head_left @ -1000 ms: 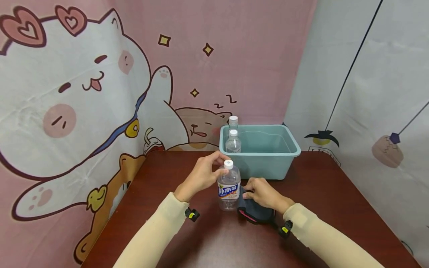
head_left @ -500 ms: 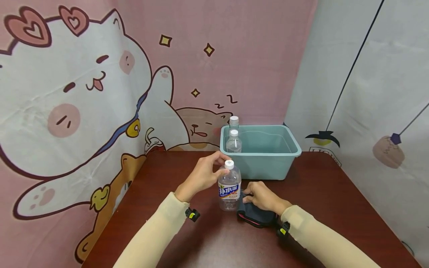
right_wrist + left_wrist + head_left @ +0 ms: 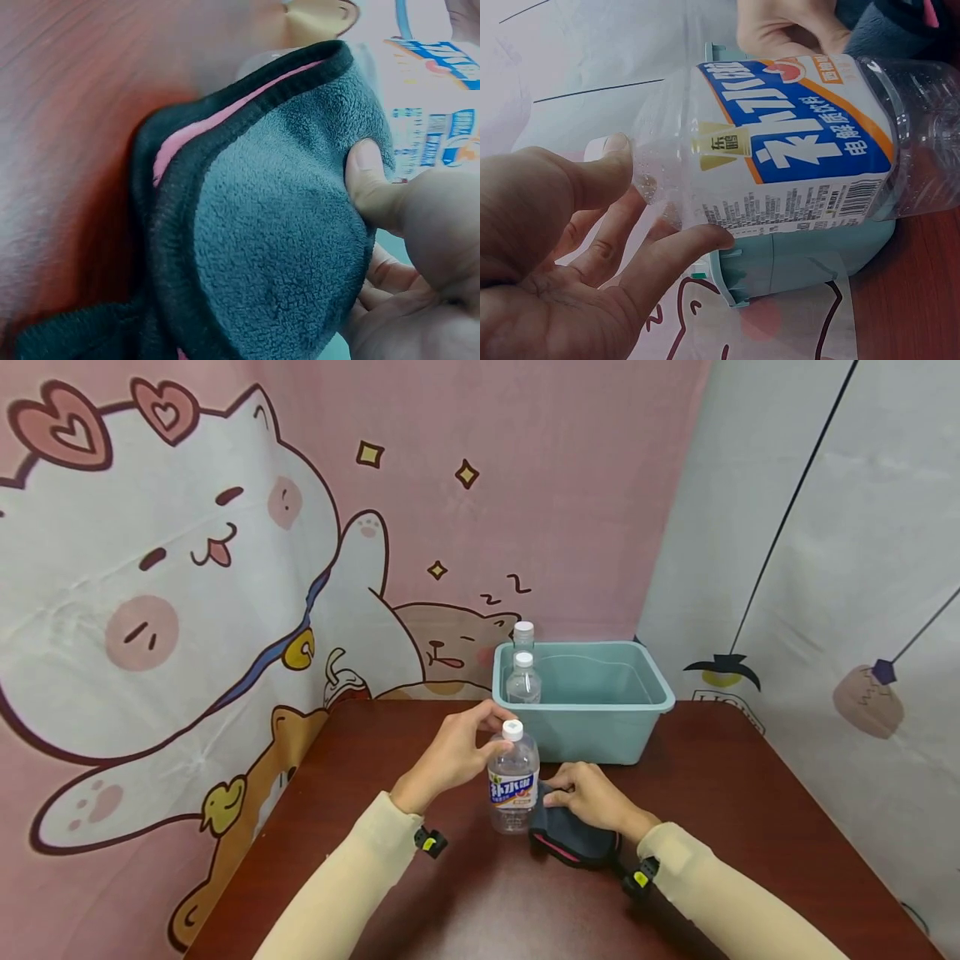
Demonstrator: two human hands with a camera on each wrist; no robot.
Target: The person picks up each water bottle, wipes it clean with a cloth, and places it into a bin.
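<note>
A clear plastic bottle (image 3: 513, 789) with a white cap and a blue, orange and white label stands upright on the table. My left hand (image 3: 453, 747) holds it near the neck, thumb by the cap. In the left wrist view, one finger of that hand lies along the label's edge on the bottle (image 3: 795, 135). My right hand (image 3: 592, 795) pinches a folded grey-blue fleecy cloth (image 3: 277, 225) with black edging and a pink inside. The cloth lies against the bottle's right side, close over the table. In the right wrist view, the thumb presses into the fleece.
Behind the hands stands a light teal plastic tub (image 3: 592, 735). Two clear bottles with white caps stand at its left end, the nearer bottle (image 3: 522, 683) in front of the other. The dark red-brown table (image 3: 360, 843) runs back to a cartoon-printed curtain (image 3: 570, 493).
My right hand and the cloth moved slightly down along the bottle's side, then a little back up. The left hand and the bottle have stayed put.
</note>
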